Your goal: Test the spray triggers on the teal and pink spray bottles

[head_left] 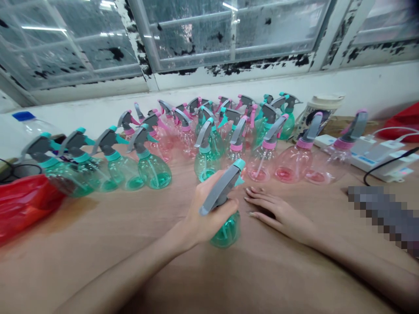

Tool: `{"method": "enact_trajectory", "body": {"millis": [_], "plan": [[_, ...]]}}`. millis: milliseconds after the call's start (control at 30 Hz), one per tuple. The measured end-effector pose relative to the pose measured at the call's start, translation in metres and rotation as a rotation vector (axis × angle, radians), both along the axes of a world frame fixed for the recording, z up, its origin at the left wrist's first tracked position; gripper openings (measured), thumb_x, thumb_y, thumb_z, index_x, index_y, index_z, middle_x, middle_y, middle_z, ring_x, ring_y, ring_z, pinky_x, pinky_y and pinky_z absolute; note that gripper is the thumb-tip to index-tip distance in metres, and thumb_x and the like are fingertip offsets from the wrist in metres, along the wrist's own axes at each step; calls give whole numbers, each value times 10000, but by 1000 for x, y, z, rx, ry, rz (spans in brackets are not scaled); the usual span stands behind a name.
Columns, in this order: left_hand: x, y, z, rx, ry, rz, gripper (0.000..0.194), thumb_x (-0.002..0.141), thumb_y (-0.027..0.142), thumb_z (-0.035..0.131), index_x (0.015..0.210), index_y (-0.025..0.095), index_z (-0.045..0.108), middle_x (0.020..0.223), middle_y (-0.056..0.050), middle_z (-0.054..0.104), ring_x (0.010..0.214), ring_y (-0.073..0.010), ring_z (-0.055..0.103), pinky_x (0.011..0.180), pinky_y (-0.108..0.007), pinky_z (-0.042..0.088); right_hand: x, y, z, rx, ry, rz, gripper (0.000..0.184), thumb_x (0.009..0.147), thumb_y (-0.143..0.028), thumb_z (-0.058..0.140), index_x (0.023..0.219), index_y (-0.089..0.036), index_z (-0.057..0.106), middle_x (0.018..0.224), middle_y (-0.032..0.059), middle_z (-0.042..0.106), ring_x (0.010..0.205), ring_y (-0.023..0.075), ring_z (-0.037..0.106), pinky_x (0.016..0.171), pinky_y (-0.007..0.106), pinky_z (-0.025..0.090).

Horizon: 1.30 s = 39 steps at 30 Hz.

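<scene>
My left hand (204, 216) is wrapped round a green spray bottle (227, 231) with a grey trigger head (222, 185), holding it upright on the wooden table (131, 244). My right hand (276, 209) lies flat on the table just right of the bottle, fingers stretched out and holding nothing. Behind both hands stand several green spray bottles (152, 168) and pink spray bottles (265, 163) in rows.
A red plastic bag (26, 203) lies at the left edge, with a blue-capped bottle (28, 122) behind it. A white power strip (376, 159) with cables and a cup-like container (319, 111) sit at the right. Another red thing (406, 120) is at the far right. Windows run along the back wall.
</scene>
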<state>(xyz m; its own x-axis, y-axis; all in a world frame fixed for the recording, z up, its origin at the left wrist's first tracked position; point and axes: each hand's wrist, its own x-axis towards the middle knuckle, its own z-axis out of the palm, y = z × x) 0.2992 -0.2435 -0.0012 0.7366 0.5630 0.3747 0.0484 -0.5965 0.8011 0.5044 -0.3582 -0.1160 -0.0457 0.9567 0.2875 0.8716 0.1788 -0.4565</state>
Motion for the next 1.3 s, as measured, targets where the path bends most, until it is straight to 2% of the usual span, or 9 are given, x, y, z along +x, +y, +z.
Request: {"method": "enact_trajectory", "body": {"millis": [200, 567, 800, 933, 1100, 1300], "plan": [[0, -1, 0, -39, 12, -7, 177, 729, 211, 552, 895, 216, 615, 802, -15, 652, 708, -187, 611, 665, -329, 513, 0, 0, 1, -23, -16, -5, 467, 975, -458, 464, 1383, -241, 528, 1485, 58, 477, 1393, 253, 397, 1158, 502, 327], [0, 0, -2, -22, -14, 2, 136, 728, 209, 554, 854, 210, 605, 814, -21, 649, 712, -182, 605, 682, -330, 529, 0, -1, 1, -11, -4, -9, 451, 974, -452, 469, 1385, -276, 527, 1485, 50, 477, 1384, 262, 412, 1144, 517, 345], [0, 1, -4, -37, -5, 6, 231, 720, 194, 576, 937, 216, 651, 799, -22, 668, 753, -199, 622, 700, -339, 540, -1, -1, 1, 9, 5, -4, 437, 977, -437, 468, 1386, -294, 526, 1472, 45, 494, 1375, 265, 425, 1133, 516, 363], [2, -1, -2, -75, -30, -14, 194, 720, 219, 568, 906, 208, 620, 786, -15, 631, 721, -180, 586, 708, -333, 529, 0, -1, 1, 0, -1, -5, 443, 974, -441, 473, 1384, -283, 529, 1469, 50, 498, 1377, 265, 422, 1135, 518, 360], [1, -1, 0, -124, -31, -45, 219, 710, 203, 564, 928, 211, 590, 765, 7, 577, 639, -145, 524, 609, -284, 475, 0, 0, 2, -3, 2, -5, 449, 973, -442, 472, 1388, -278, 525, 1475, 46, 491, 1388, 264, 404, 1147, 519, 342], [-2, 1, 3, -100, -9, -49, 110, 706, 196, 542, 814, 212, 545, 727, 6, 575, 698, -171, 581, 626, -296, 471, 0, 0, 1, -10, 12, -5, 444, 971, -449, 474, 1380, -288, 533, 1474, 43, 491, 1381, 268, 415, 1143, 519, 348]]}}
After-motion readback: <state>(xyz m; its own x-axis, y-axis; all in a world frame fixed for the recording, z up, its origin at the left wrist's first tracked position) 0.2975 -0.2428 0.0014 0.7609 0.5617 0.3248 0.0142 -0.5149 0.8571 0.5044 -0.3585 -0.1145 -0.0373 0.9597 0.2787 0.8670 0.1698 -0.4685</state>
